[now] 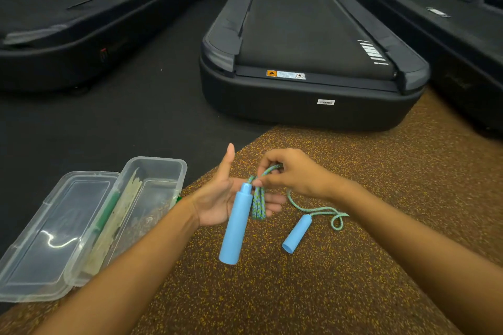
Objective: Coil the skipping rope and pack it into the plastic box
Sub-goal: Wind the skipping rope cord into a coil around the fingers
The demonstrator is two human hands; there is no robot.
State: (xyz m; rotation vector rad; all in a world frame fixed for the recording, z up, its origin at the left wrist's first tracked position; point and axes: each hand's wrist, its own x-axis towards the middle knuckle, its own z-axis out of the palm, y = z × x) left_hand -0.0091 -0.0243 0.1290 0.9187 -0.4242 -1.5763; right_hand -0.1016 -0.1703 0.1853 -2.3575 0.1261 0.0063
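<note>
The skipping rope has a green-and-blue braided cord and two light blue handles. My left hand is palm up with its thumb raised; several cord loops are wound over its fingers, and one handle hangs down from them. My right hand pinches the cord just above those loops. The other handle lies on the speckled brown mat, with a slack loop of cord beside it. The clear plastic box stands open at the left, its hinged lid laid flat beside it.
Black treadmills stand beyond: one straight ahead, one at the far left, one at the far right. Dark floor lies between them. The speckled brown mat spreads under my arms. Something green and pale lies inside the box.
</note>
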